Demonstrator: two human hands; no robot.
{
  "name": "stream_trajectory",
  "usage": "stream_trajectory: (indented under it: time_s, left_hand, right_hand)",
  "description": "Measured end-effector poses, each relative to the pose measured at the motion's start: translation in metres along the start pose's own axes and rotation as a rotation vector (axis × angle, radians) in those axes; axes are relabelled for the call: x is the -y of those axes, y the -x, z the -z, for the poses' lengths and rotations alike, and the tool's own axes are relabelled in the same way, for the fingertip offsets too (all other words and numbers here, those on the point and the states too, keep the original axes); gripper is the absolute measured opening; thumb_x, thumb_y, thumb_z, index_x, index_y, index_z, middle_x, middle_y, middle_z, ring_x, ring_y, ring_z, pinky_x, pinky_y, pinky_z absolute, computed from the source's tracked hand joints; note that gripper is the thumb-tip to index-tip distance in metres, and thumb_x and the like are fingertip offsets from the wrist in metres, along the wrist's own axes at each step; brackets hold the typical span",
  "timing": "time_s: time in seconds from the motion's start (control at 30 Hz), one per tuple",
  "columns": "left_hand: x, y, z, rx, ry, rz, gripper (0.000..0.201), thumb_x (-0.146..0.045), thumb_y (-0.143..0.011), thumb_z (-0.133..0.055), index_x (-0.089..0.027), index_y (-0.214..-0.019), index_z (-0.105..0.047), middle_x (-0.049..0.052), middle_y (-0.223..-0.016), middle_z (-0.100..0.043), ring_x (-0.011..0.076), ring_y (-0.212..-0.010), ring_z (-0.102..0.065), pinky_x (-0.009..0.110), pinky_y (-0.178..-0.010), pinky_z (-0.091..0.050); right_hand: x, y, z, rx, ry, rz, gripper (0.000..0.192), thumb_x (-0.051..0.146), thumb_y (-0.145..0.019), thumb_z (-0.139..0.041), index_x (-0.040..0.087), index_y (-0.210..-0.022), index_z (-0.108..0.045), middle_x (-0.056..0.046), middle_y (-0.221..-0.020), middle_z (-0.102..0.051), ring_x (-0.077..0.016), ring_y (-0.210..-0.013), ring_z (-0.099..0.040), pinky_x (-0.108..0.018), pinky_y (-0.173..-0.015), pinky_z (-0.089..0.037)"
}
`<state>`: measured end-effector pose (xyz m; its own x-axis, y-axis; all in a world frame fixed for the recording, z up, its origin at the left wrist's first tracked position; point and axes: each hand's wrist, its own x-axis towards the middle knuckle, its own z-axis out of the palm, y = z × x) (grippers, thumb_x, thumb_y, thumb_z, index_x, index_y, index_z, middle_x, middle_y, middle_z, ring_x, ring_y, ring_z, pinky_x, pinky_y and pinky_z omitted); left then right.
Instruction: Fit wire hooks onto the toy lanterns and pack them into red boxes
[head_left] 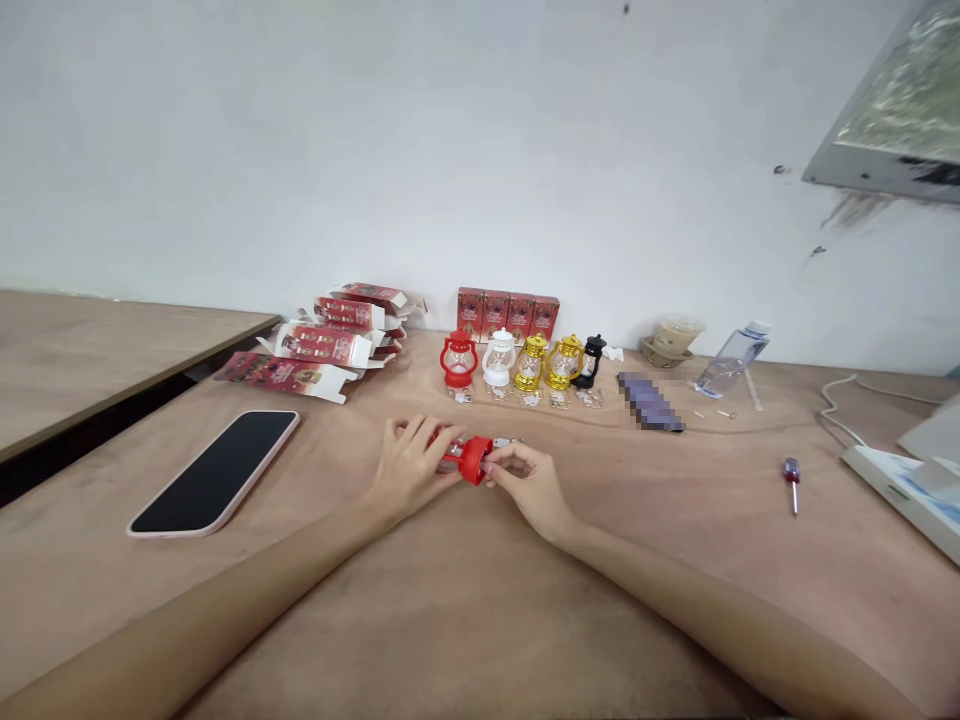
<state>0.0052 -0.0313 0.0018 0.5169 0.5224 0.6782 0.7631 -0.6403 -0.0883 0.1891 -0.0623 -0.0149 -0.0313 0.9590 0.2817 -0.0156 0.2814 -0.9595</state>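
We hold a small red lantern (pixel 466 455) lying on its side on the counter (pixel 480 600). Our left hand (pixel 411 465) wraps its body; our right hand (pixel 529 480) pinches its red end. Five lanterns (pixel 525 362) stand finished behind. Four boxes (pixel 508 314) wait unopened.

Both forearms stretched forward, left hand (pixel 411 462) and right hand (pixel 529 480) close together, fingers curled

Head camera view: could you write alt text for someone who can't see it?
Two bare hands, left hand and right hand, hold a small red toy lantern lying sideways on a brown wooden table. Behind stand five miniature lanterns in a row, red, white, two gold and black, before red boxes. A black smartphone in a pink case lies left, a red-handled screwdriver right.
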Motion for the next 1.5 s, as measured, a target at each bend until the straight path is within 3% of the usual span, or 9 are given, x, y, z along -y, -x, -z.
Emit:
stream_trajectory:
  time_s: [0.17, 0.3, 0.5, 0.8, 0.9, 1.03, 1.17, 1.3, 1.5]
  left_hand:
    - [-0.001, 0.001, 0.0, -0.05, -0.039, -0.047, 0.028, -0.037, -0.083, -0.055, -0.02, -0.104, -0.059, 0.009, -0.098, -0.065, 0.0232, -0.086, -0.056, 0.038, -0.075, -0.029]
    - [-0.001, 0.0, -0.001, -0.059, -0.015, -0.087, 0.029, -0.037, -0.083, -0.055, -0.019, -0.105, -0.057, 0.009, -0.097, -0.066, 0.0227, -0.085, -0.057, 0.039, -0.076, -0.03]
    - [0.002, 0.003, -0.006, -0.079, 0.118, -0.007, 0.036, -0.041, -0.079, -0.058, -0.017, -0.105, -0.051, 0.009, -0.097, -0.064, 0.023, -0.088, -0.058, 0.038, -0.079, -0.034]
    - [0.009, 0.005, -0.012, -0.079, 0.293, 0.099, 0.042, -0.034, -0.075, -0.065, -0.017, -0.109, -0.048, 0.01, -0.107, -0.052, 0.0228, -0.098, -0.054, 0.033, -0.082, -0.045]
    - [0.009, 0.004, -0.013, -0.069, 0.315, 0.138, 0.043, -0.029, -0.073, -0.066, -0.018, -0.11, -0.048, 0.008, -0.104, -0.053, 0.0223, -0.095, -0.055, 0.034, -0.082, -0.046]
    - [0.009, 0.003, -0.013, -0.044, 0.345, 0.204, 0.044, -0.023, -0.071, -0.065, -0.018, -0.111, -0.047, 0.007, -0.106, -0.055, 0.0232, -0.099, -0.054, 0.037, -0.085, -0.046]
    - [0.007, 0.002, -0.01, -0.009, 0.343, 0.239, 0.042, -0.025, -0.071, -0.066, -0.018, -0.108, -0.048, 0.008, -0.104, -0.056, 0.0241, -0.097, -0.055, 0.037, -0.082, -0.047]
    - [0.005, 0.001, -0.007, 0.019, 0.335, 0.246, 0.041, -0.027, -0.072, -0.065, -0.018, -0.109, -0.048, 0.008, -0.106, -0.056, 0.0242, -0.098, -0.056, 0.038, -0.083, -0.047]
    - [0.005, 0.001, -0.01, -0.003, 0.313, 0.217, 0.042, -0.027, -0.071, -0.065, -0.018, -0.109, -0.049, 0.007, -0.105, -0.057, 0.0239, -0.098, -0.057, 0.037, -0.082, -0.047]
  right_hand:
    - [-0.002, -0.002, -0.003, -0.018, -0.136, -0.062, 0.027, 0.034, -0.063, -0.073, 0.02, -0.068, -0.05, 0.005, -0.059, -0.059, -0.0105, -0.05, -0.058, -0.024, -0.051, -0.049]
    - [0.0, 0.0, -0.003, 0.014, -0.153, -0.044, 0.025, 0.034, -0.065, -0.072, 0.02, -0.072, -0.052, 0.004, -0.062, -0.06, -0.0106, -0.052, -0.059, -0.025, -0.053, -0.051]
    - [0.002, 0.003, 0.0, -0.054, -0.128, 0.034, 0.02, 0.033, -0.072, -0.068, 0.02, -0.081, -0.055, 0.001, -0.071, -0.063, -0.0119, -0.061, -0.06, -0.027, -0.06, -0.052]
    - [0.0, -0.012, 0.039, -0.197, 0.397, 0.222, 0.012, 0.031, -0.084, -0.052, 0.02, -0.084, -0.055, -0.003, -0.08, -0.062, -0.0153, -0.073, -0.058, -0.029, -0.068, -0.048]
    - [0.01, -0.001, 0.042, -0.004, 0.53, 0.434, 0.01, 0.023, -0.085, -0.048, 0.019, -0.088, -0.056, -0.005, -0.082, -0.063, -0.016, -0.076, -0.058, -0.031, -0.071, -0.048]
    - [0.033, 0.028, 0.03, 0.518, 0.593, 0.77, 0.019, 0.021, -0.083, -0.05, 0.018, -0.1, -0.057, -0.009, -0.099, -0.065, -0.0174, -0.092, -0.058, -0.035, -0.084, -0.046]
    - [0.054, 0.058, 0.009, 0.977, 0.585, 0.886, 0.028, 0.029, -0.088, -0.044, 0.021, -0.11, -0.059, -0.006, -0.127, -0.058, -0.0156, -0.119, -0.05, -0.033, -0.1, -0.04]
    - [0.061, 0.085, -0.001, 1.266, 0.542, 0.855, 0.032, 0.025, -0.094, -0.035, 0.016, -0.112, -0.061, -0.005, -0.129, -0.057, -0.0145, -0.128, -0.042, -0.028, -0.11, -0.03]
    - [0.043, 0.119, 0.008, 1.263, 0.478, 0.416, 0.044, 0.023, -0.096, -0.034, 0.015, -0.139, -0.031, -0.003, -0.132, -0.054, -0.0039, -0.121, -0.048, -0.008, -0.1, -0.035]
